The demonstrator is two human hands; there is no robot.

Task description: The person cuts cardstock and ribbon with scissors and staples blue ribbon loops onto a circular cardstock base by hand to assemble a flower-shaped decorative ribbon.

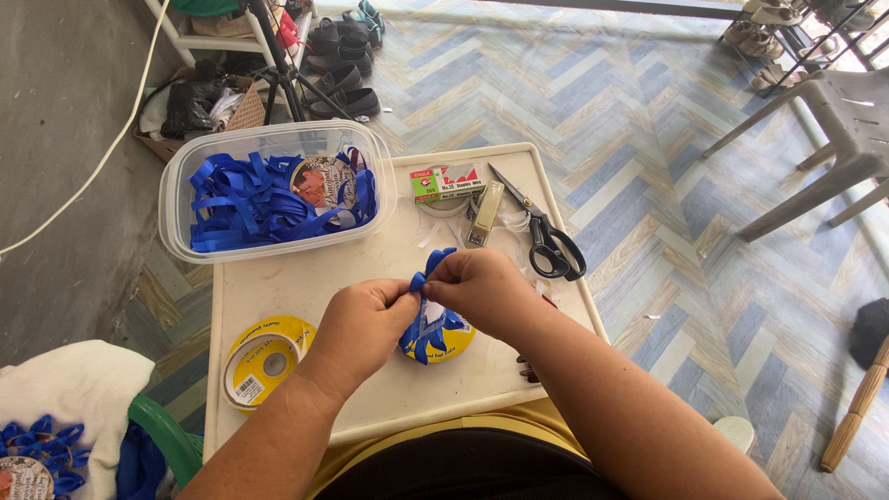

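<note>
Blue ribbon (428, 278) pinched tight between left hand (363, 324) and right hand (483, 292) fingertips, loops trailing below over the yellow spool (456, 341).

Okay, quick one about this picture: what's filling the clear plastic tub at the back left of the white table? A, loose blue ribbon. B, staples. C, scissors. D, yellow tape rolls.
A: the clear plastic tub holds a tangle of loose blue ribbon, while the scissors lie on the white table to its right.

Blue ribbon (429, 278), black-handled scissors (546, 243), yellow spool (266, 359), white table (306, 287) (floor (648, 120) blue-and-tan chevron).
</note>
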